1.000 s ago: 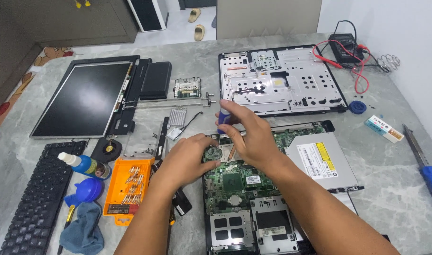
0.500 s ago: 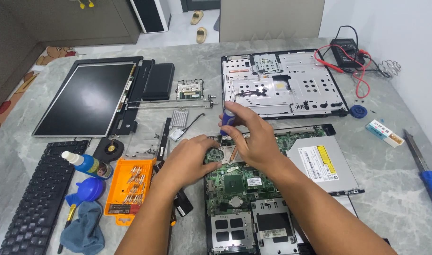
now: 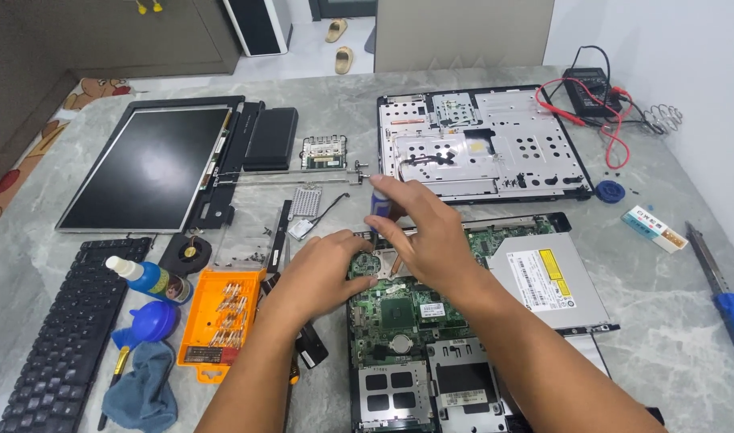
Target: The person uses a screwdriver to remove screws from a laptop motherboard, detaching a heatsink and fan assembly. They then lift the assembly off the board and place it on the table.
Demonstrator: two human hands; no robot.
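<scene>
Gripping a blue-handled screwdriver (image 3: pixel 378 202), the right hand (image 3: pixel 431 240) closes its fingers round it above one green motherboard (image 3: pixel 407 309). One left hand (image 3: pixel 323 273) rests curled, holding nothing visible, on the board's left edge. One orange screw tray (image 3: pixel 222 321) lies left of the board; one optical drive (image 3: pixel 547 277) sits right.

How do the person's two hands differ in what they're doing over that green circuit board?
The right hand pinches a blue-handled screwdriver upright; the left hand holds no tool and rests fingertips on the green circuit board. The right hand sits farther from the camera, the left nearer. Both work at the board's far edge.
</scene>
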